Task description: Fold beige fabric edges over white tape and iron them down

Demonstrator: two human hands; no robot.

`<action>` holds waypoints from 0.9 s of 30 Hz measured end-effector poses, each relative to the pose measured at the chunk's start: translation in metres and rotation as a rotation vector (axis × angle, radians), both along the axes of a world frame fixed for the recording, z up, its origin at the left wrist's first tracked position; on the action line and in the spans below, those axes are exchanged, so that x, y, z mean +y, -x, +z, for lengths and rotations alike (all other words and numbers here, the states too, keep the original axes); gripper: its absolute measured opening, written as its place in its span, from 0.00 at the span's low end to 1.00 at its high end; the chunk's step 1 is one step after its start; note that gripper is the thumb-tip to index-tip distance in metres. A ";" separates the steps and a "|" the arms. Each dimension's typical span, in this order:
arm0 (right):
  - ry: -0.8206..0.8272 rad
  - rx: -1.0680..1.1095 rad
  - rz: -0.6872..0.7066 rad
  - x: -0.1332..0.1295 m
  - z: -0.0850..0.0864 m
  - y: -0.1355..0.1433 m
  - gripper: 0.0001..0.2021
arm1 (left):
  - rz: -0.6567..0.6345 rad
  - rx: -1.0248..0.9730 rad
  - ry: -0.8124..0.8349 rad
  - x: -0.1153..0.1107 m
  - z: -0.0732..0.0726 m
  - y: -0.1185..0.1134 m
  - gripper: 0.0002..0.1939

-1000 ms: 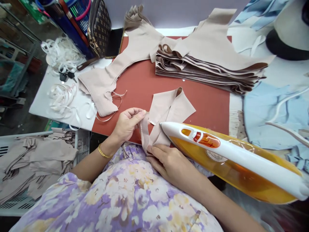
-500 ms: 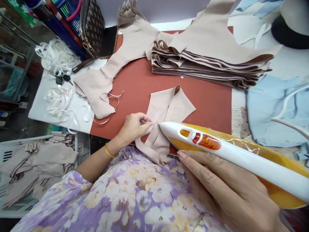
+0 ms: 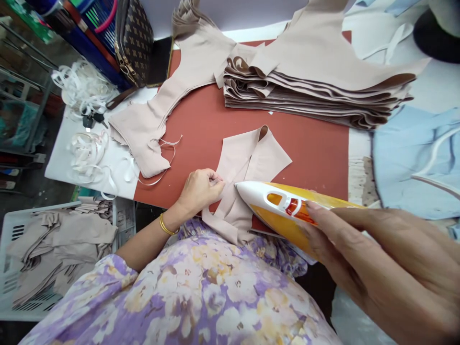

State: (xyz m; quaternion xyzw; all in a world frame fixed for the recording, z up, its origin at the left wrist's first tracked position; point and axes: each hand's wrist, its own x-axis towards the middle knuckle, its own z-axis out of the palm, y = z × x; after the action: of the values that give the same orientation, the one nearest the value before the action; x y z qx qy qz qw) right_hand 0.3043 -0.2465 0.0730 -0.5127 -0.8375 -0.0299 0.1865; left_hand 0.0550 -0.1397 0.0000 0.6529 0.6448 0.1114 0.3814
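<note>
A white and yellow iron [image 3: 251,192] rests with its tip on a folded beige fabric piece [image 3: 268,160], near the front edge of the reddish-brown board [image 3: 201,129]. My right hand [image 3: 381,258] is wrapped round the iron, with fingers near its orange buttons; the rear of the iron is hidden behind the hand. My left hand [image 3: 203,191] pinches the left edge of the fabric just left of the iron's tip. The lower part of the fabric hangs over the board's front edge against the floral garment.
Stacked beige pieces [image 3: 305,96] lie at the back, with more [image 3: 143,124] at the left. White ribbon bundles [image 3: 84,88], a brown patterned bag [image 3: 134,43], a basket of fabric [image 3: 10,258] and light blue fabric [image 3: 413,158] surround the board.
My right hand has moved up from below the iron onto its body, its fingers now over the orange buttons. The iron's tip and my left hand have hardly moved.
</note>
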 end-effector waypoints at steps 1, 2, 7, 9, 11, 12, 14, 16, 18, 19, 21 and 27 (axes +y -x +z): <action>-0.006 -0.084 0.005 0.004 0.001 -0.001 0.27 | 0.002 0.005 0.004 0.000 0.000 0.000 0.07; -0.012 -0.174 0.015 0.009 0.001 -0.002 0.25 | 0.004 0.011 0.008 0.000 0.001 -0.001 0.07; 0.057 -0.476 0.048 0.023 -0.001 -0.002 0.19 | 0.010 0.056 0.020 0.000 0.003 -0.002 0.08; 0.111 -0.477 0.079 0.025 -0.004 -0.002 0.24 | 0.003 0.058 0.014 0.000 0.003 -0.003 0.08; 0.128 -0.456 0.084 0.024 -0.006 -0.002 0.29 | -0.003 0.056 0.010 0.000 0.002 -0.002 0.08; 0.128 -0.448 0.078 0.024 -0.006 -0.002 0.30 | -0.005 0.055 0.010 0.001 0.002 -0.002 0.08; 0.125 -0.428 0.072 0.023 -0.005 0.000 0.30 | -0.009 0.048 0.016 0.001 0.002 -0.001 0.08; 0.127 -0.408 0.071 0.021 -0.002 0.003 0.30 | -0.013 0.041 0.019 0.000 0.002 0.000 0.08; 0.125 -0.393 0.069 0.020 -0.001 0.005 0.29 | -0.016 0.042 0.015 0.000 0.002 0.000 0.08; 0.128 -0.393 0.071 0.020 0.000 0.007 0.30 | -0.015 0.046 0.011 0.000 0.002 0.000 0.08; 0.135 -0.393 0.085 0.021 -0.001 0.009 0.30 | -0.013 0.052 0.003 -0.001 0.001 0.000 0.08; 0.151 -0.367 0.098 0.024 -0.006 0.022 0.30 | -0.021 0.023 -0.001 0.000 0.000 0.000 0.08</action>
State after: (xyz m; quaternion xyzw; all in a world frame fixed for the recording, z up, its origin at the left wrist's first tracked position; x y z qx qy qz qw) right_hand 0.2823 -0.2225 0.0670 -0.4701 -0.8811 -0.0507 -0.0070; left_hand 0.0551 -0.1398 -0.0001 0.6612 0.6421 0.1003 0.3747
